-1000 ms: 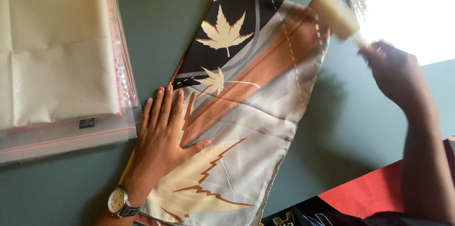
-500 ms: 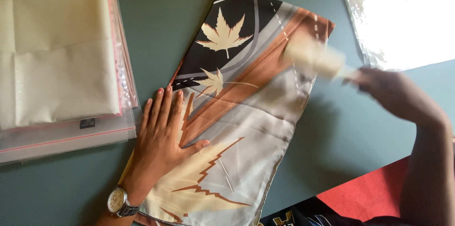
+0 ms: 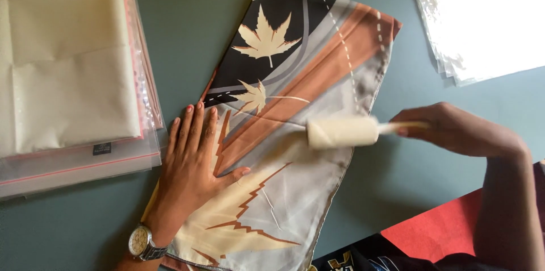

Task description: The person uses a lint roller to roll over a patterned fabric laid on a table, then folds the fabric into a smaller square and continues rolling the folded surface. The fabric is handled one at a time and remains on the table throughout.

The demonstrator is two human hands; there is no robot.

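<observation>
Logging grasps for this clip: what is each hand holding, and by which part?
Right hand holds a lint roller by its handle; left hand holds nothing, lying flat on the folded scarf.

To my left lies a cream folded cloth [image 3: 68,61] on clear bags [image 3: 79,163]; far right, clear plastic sheets [image 3: 482,15] on the grey-green tabletop [image 3: 181,26].

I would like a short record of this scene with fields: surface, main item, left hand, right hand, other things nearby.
surface: grey-green table
main item: folded patterned scarf with leaf prints, lying flat
left hand: left hand pressed flat on the scarf's left edge, fingers spread; wristwatch on the wrist
right hand: right hand holds a lint roller by its handle, roller head over the scarf
other things nearby: cream folded cloth on clear bags at left; clear plastic bags at upper right; red fabric at lower right
</observation>
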